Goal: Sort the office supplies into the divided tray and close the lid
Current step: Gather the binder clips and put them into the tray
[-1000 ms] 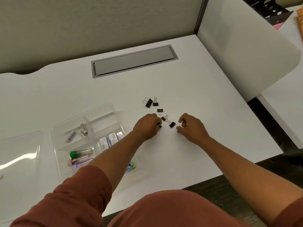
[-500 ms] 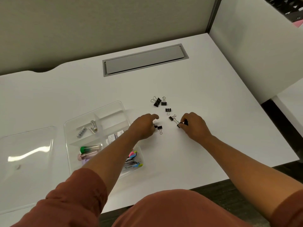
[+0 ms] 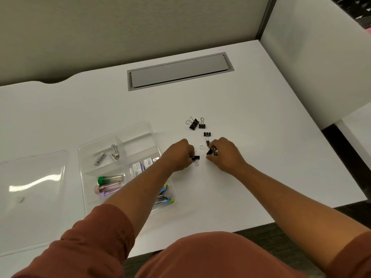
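Observation:
Black binder clips lie loose on the white desk. My left hand (image 3: 178, 156) pinches one clip (image 3: 195, 158) at its fingertips. My right hand (image 3: 225, 155) pinches another clip (image 3: 211, 151). Three more clips sit just beyond: a pair (image 3: 193, 123) and a small one (image 3: 207, 134). The clear divided tray (image 3: 140, 125) stands to the left under my left forearm. It holds small staple boxes (image 3: 114, 152), a green-capped tube (image 3: 110, 179), pink and purple tubes, boxes, and coloured clips (image 3: 165, 199). The clear lid (image 3: 32, 189) lies flat left of the tray.
A grey cable hatch (image 3: 178, 72) is set into the desk at the back. A white partition panel (image 3: 313, 57) rises on the right. The desk's front edge runs close to my body.
My right hand has lifted a binder clip from the desk and drawn it toward my left hand. My left hand keeps hold of its clip. The camera view shifted slightly.

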`<action>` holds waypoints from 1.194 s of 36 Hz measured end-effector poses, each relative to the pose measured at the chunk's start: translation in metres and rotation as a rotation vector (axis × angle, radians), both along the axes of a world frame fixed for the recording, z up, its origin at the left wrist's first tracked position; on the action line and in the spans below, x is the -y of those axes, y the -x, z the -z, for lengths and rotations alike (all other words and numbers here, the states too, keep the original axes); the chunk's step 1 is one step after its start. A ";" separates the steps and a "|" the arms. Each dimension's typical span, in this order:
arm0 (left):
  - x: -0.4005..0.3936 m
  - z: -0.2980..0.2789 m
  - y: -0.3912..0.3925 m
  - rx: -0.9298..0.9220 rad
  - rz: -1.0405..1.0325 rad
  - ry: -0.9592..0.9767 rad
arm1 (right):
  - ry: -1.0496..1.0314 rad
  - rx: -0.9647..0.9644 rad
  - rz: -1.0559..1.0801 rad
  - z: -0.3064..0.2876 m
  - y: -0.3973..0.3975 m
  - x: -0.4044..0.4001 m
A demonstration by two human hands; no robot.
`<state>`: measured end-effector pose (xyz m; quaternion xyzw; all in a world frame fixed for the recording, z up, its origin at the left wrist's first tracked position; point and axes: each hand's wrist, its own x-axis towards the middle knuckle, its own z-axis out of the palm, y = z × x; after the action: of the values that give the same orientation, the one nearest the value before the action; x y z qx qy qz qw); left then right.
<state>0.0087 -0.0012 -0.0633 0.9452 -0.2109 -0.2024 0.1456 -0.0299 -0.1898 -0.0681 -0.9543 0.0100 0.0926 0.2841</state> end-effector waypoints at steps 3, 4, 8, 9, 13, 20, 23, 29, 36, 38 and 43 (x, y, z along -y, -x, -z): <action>-0.002 -0.003 -0.001 0.023 0.019 -0.030 | -0.002 -0.027 -0.098 0.001 0.001 -0.018; -0.003 -0.004 -0.001 0.029 0.014 -0.038 | 0.005 -0.040 -0.121 0.002 0.001 -0.022; -0.013 -0.007 -0.002 0.053 -0.074 -0.043 | 0.071 -0.105 -0.173 0.010 0.001 -0.032; -0.016 -0.008 -0.003 0.058 -0.098 -0.031 | 0.087 -0.117 -0.178 0.011 0.001 -0.034; -0.020 -0.016 -0.006 0.068 -0.164 0.023 | 0.107 -0.127 -0.159 0.013 0.000 -0.041; -0.027 -0.027 -0.009 0.125 -0.187 0.128 | 0.008 -0.150 -0.053 0.006 -0.007 -0.040; -0.034 -0.031 -0.010 0.140 -0.211 0.176 | -0.070 -0.172 0.039 0.000 -0.013 -0.041; -0.057 -0.037 -0.013 0.183 -0.330 0.286 | -0.264 -0.215 0.163 -0.013 -0.023 -0.048; -0.094 -0.045 -0.013 0.231 -0.462 0.360 | -0.372 -0.200 0.141 -0.041 -0.045 -0.080; -0.106 -0.046 -0.012 0.235 -0.494 0.352 | -0.378 -0.188 0.099 -0.049 -0.051 -0.095; -0.132 -0.046 -0.008 0.263 -0.547 0.307 | -0.362 -0.167 -0.009 -0.061 -0.065 -0.139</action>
<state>0.0166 0.1312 -0.0177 0.9518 0.0055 0.0019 0.3066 0.0352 -0.0512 -0.0066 -0.8765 0.0123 0.1732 0.4490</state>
